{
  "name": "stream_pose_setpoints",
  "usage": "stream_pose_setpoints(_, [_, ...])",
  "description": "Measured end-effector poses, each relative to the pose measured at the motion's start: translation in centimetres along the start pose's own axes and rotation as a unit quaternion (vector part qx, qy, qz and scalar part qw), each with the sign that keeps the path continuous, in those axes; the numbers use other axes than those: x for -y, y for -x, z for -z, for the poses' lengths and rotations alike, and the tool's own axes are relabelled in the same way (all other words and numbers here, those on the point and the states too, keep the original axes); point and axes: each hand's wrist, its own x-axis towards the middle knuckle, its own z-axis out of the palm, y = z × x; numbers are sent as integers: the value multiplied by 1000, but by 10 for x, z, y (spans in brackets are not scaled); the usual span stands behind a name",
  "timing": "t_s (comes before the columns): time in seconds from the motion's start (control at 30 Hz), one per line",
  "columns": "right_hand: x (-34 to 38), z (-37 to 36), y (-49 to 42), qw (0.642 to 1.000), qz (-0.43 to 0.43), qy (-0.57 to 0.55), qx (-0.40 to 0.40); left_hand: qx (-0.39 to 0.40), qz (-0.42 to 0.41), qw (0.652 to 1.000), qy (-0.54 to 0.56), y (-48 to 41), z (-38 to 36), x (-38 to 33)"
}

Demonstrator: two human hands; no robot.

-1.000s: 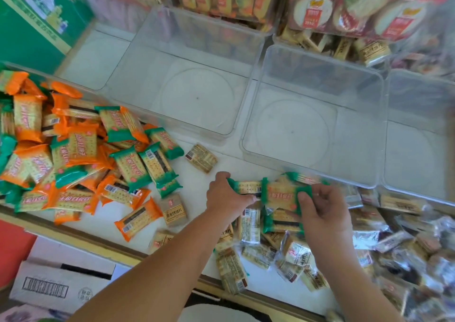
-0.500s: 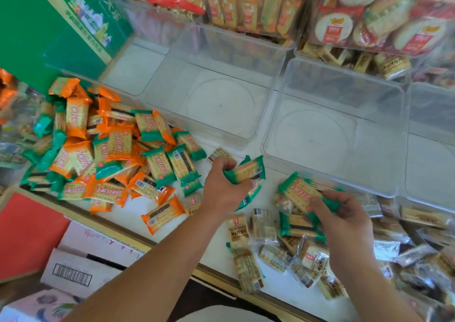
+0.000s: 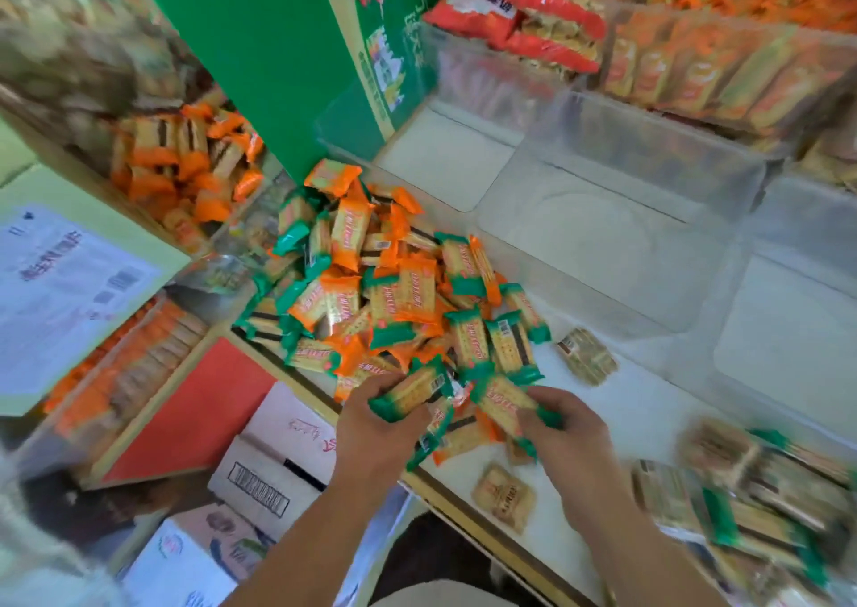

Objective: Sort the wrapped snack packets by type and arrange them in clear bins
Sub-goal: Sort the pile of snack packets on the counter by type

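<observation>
Both left hand (image 3: pixel 375 428) and right hand (image 3: pixel 568 430) clutch green packets (image 3: pixel 410 391) by mixed pile (image 3: pixel 394 291), likely batching one type.

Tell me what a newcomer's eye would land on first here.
The heap of orange and green packets in the middle of the counter draws the eye first. At its near edge the left hand and right hand each grip green packets. Behind, to the right, stand clear bins with nothing in them.

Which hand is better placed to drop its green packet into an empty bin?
Likely right: the right hand, gripping a green packet, is nearer the empty bin; the left hand is by the pile.
</observation>
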Motion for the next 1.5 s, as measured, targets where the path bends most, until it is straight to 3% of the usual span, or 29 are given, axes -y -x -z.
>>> stream_pose_setpoints(0.17, [-5,-37,-19,986,24,153,65,-23,11,1000,-7,-33,18,37])
stream_pose_setpoints(0.27, [-12,-49,-24,975,53,203,76,-14,-28,990,-139,-46,14,58])
stream_pose_setpoints(0.37, [-10,-58,-30,951,111,287,37,-52,-110,944,-306,-55,11,63])
stream_pose_setpoints(0.47, [-9,-50,-31,900,153,408,-13,-71,-123,940,-311,-53,20,60])
stream_pose_setpoints(0.63, [-20,-3,-8,963,95,253,-1,-44,-163,958,-233,-33,32,72])
stream_pose_setpoints(0.73, [-33,16,9,978,68,199,15,-90,-286,919,-257,-7,22,76])
stream_pose_setpoints(0.77, [-36,20,14,979,57,196,20,-63,-322,909,-256,4,12,72])
stream_pose_setpoints(0.83, [-41,29,22,979,42,197,16,77,-345,891,-287,22,-19,69])
stream_pose_setpoints(0.93, [-50,55,37,983,23,182,-9,252,-302,800,-453,32,-65,74])
stream_pose_setpoints(0.97, [-54,68,43,983,17,181,-13,267,-289,778,-489,32,-74,76])
stream_pose_setpoints(1.1, [-79,124,69,988,-20,149,-40,245,-310,742,-542,33,-88,81])
stream_pose_setpoints(1.17, [-91,144,77,990,-35,127,-55,213,-337,748,-531,39,-90,82])
stream_pose_setpoints(1.3, [-99,159,80,991,-34,119,-60,128,-336,837,-412,54,-104,64])
stream_pose_setpoints(1.37, [-97,163,77,989,-19,131,-60,89,-346,834,-421,50,-120,45])
stream_pose_setpoints(1.5, [-84,158,57,969,34,230,-78,147,-196,843,-478,32,-153,23])
